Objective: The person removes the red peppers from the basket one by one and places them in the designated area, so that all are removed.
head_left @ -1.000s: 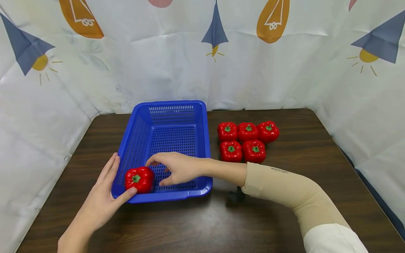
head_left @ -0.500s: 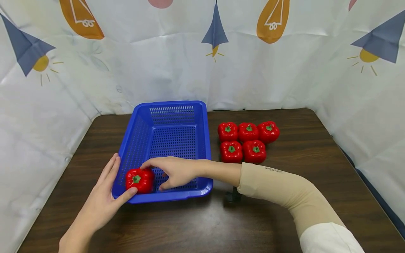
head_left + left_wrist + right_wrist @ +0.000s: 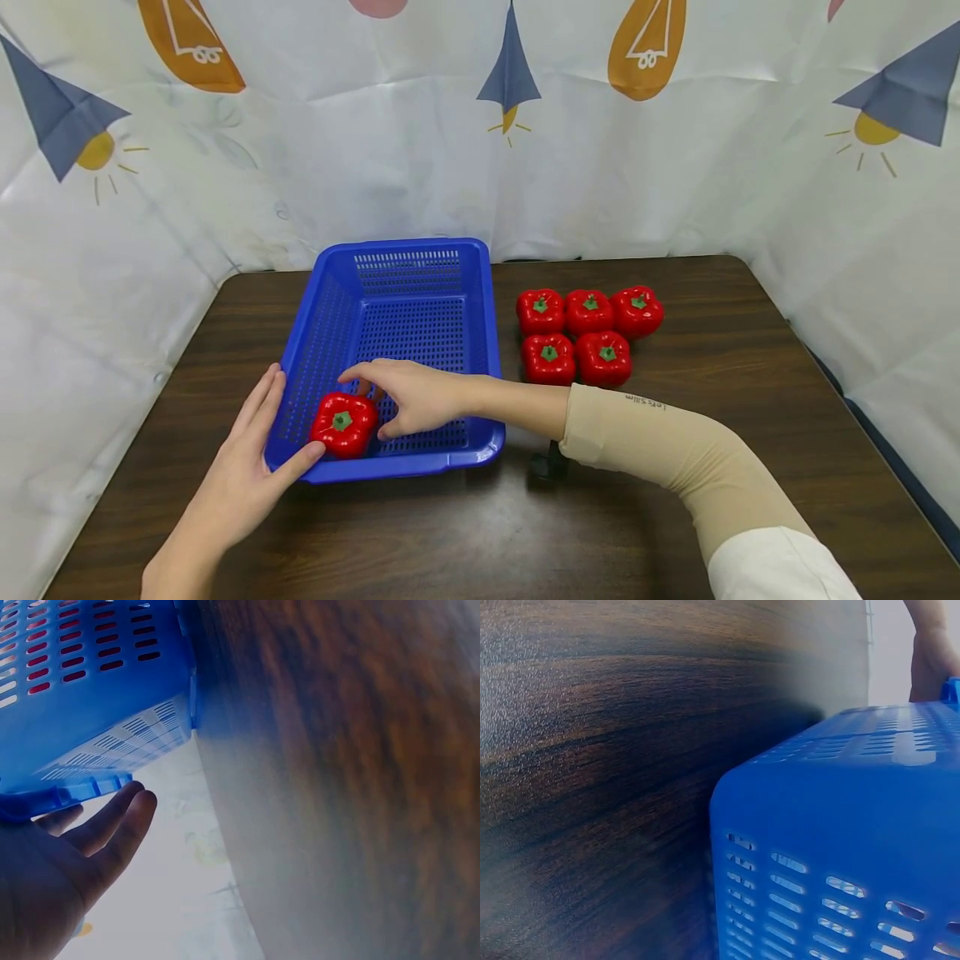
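A blue perforated plastic basket (image 3: 480,333) stands on the dark wooden table. One glossy red bell pepper (image 3: 344,427) with a green stem sits in its near left corner. My right hand (image 3: 420,398) reaches into the basket beside that pepper, index finger raised over its far side and thumb close to its right side. Along the basket's left rim, my left hand (image 3: 240,471) lies with fingers straight against the outside and its thumb at the front corner. In the left wrist view, the left hand's fingers (image 3: 124,836) extend straight beneath the rim.
Several more red bell peppers (image 3: 588,312) stand in two rows on the table (image 3: 712,333), right of the basket. A patterned white cloth (image 3: 420,167) hangs behind the table. The right forearm crosses the basket's right rim.
The pepper in the basket has shifted slightly right. My right index finger touched its top half a second ago and is now lifted off. The left hand stays in place.
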A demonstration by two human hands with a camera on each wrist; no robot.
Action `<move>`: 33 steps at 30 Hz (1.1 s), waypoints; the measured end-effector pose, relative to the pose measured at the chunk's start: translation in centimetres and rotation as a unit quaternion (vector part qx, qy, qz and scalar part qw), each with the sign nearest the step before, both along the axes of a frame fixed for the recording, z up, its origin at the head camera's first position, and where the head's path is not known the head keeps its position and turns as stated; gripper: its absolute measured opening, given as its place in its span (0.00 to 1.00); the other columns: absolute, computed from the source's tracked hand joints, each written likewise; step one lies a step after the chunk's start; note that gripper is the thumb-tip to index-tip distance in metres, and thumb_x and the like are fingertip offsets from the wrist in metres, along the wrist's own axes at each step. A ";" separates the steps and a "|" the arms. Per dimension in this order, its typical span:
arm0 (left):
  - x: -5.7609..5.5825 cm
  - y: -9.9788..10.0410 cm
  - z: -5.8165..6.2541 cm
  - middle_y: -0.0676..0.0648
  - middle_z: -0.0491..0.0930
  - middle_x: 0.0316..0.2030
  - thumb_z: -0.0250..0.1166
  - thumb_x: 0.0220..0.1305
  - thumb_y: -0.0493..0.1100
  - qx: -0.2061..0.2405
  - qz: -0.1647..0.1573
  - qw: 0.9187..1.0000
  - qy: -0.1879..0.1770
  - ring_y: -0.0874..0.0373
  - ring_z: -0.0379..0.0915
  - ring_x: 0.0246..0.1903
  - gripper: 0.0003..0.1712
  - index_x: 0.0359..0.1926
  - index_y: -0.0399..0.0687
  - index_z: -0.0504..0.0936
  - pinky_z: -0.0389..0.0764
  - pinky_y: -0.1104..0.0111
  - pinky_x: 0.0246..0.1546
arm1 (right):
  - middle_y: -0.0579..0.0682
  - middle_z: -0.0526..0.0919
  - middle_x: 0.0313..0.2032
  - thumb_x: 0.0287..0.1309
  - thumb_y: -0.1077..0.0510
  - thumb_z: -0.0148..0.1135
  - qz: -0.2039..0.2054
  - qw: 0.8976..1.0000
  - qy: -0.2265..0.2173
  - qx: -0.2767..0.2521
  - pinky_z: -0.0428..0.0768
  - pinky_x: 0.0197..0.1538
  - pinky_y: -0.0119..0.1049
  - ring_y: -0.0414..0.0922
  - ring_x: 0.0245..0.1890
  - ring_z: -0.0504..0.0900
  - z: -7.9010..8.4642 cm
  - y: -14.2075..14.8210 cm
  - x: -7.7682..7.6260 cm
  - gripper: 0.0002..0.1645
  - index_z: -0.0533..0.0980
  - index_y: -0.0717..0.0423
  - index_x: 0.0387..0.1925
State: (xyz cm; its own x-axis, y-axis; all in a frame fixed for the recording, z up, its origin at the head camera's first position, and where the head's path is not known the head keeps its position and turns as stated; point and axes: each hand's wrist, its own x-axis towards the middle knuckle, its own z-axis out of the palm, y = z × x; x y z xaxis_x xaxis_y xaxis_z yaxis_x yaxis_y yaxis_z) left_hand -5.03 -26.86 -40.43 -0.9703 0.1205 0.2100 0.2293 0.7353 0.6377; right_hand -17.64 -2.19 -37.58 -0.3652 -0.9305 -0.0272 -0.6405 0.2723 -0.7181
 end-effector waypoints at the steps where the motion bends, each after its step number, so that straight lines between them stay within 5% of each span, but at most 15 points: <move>1: 0.0 0.0 0.0 0.46 0.42 0.82 0.74 0.62 0.47 -0.001 0.000 1.000 0.002 0.31 0.47 0.75 0.59 0.83 0.49 0.46 0.57 0.33 0.66 | 0.51 0.76 0.59 0.60 0.63 0.73 -0.003 1.000 0.002 0.003 0.76 0.57 0.23 0.34 0.54 0.77 0.0 0.0 0.0 0.46 0.61 0.57 0.75; 4: 0.1 0.0 -0.1 0.46 0.42 0.82 0.74 0.63 0.47 -0.001 0.000 1.000 0.005 0.31 0.48 0.75 0.58 0.83 0.49 0.46 0.54 0.38 0.68 | 0.50 0.77 0.54 0.59 0.62 0.75 -0.006 1.000 0.010 0.009 0.76 0.53 0.22 0.34 0.50 0.77 0.0 0.0 -0.1 0.47 0.61 0.56 0.76; 12: 0.1 0.0 -0.1 0.47 0.42 0.82 0.74 0.63 0.46 0.008 0.000 1.000 0.004 0.31 0.47 0.75 0.58 0.83 0.51 0.46 0.54 0.32 0.67 | 0.47 0.76 0.48 0.58 0.57 0.77 -0.003 1.000 0.021 0.017 0.76 0.46 0.21 0.38 0.45 0.75 -0.1 -0.1 -0.1 0.44 0.66 0.54 0.72; 17: 0.1 0.0 -0.2 0.48 0.42 0.82 0.74 0.63 0.46 0.005 0.003 1.000 0.007 0.31 0.49 0.75 0.58 0.83 0.53 0.46 0.51 0.51 0.75 | 0.47 0.76 0.48 0.57 0.56 0.78 -0.015 0.999 0.024 0.021 0.76 0.47 0.21 0.39 0.48 0.74 0.0 -0.1 0.0 0.42 0.67 0.53 0.69; 24: 0.2 0.0 -0.1 0.48 0.42 0.82 0.74 0.64 0.46 0.003 0.004 1.000 0.010 0.32 0.48 0.75 0.58 0.83 0.53 0.46 0.48 0.59 0.77 | 0.49 0.74 0.58 0.55 0.57 0.79 -0.016 1.000 -0.012 0.019 0.73 0.56 0.19 0.35 0.56 0.73 -0.2 -0.2 0.1 0.43 0.63 0.55 0.65; 28: 0.2 0.0 -0.2 0.47 0.43 0.81 0.74 0.63 0.46 0.002 0.004 1.000 0.016 0.34 0.49 0.75 0.58 0.83 0.53 0.46 0.45 0.81 0.68 | 0.49 0.75 0.57 0.55 0.58 0.79 -0.010 0.999 -0.027 0.016 0.74 0.56 0.19 0.34 0.55 0.74 -0.4 -0.3 0.1 0.43 0.60 0.54 0.63; 33: 0.1 0.0 -0.2 0.48 0.43 0.81 0.74 0.63 0.46 0.004 0.003 1.000 0.016 0.35 0.49 0.75 0.57 0.83 0.52 0.46 0.45 0.84 0.65 | 0.49 0.75 0.57 0.57 0.56 0.78 -0.009 1.000 -0.017 0.016 0.75 0.54 0.19 0.34 0.54 0.74 -0.5 -0.2 0.1 0.43 0.60 0.56 0.65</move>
